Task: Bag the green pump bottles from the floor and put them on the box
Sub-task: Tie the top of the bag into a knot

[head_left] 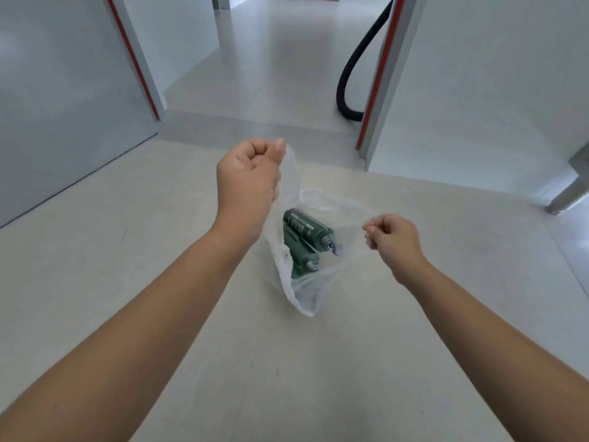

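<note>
Two dark green cylindrical pump bottles (302,232) lie inside a clear, thin plastic bag (302,295), which is held between both hands over a pale tiled floor (127,282). The hands are well apart, each clamped on its own side of the bag's mouth, so the opening is stretched wide towards the camera.

The left hand (248,173) is raised higher and further forward. Its fingers are curled into a loose fist and its thumb presses the bag's rim against the forefinger. The right hand (393,237) sits lower and to the right, with fingers curled and the opposite rim pinched between thumb and fingertips. Both forearms are bare.

The bottles rest side by side in the lower part of the bag, touching along their length and tilted. The upper bottle (310,226) carries lines of small white print, too blurred to read. The lower bottle (298,261) is partly hidden behind a fold of plastic. Both grey necks point down and to the right. The bag narrows to a corner below them; whether that corner touches the floor cannot be told.

Further off, a thick black hose (353,74) curves down to the floor beside a grey door frame with a red strip (377,81). On the left stands a grey panel (63,106), also edged with a red strip. A grey metal leg (570,189) shows at the right edge.
</note>
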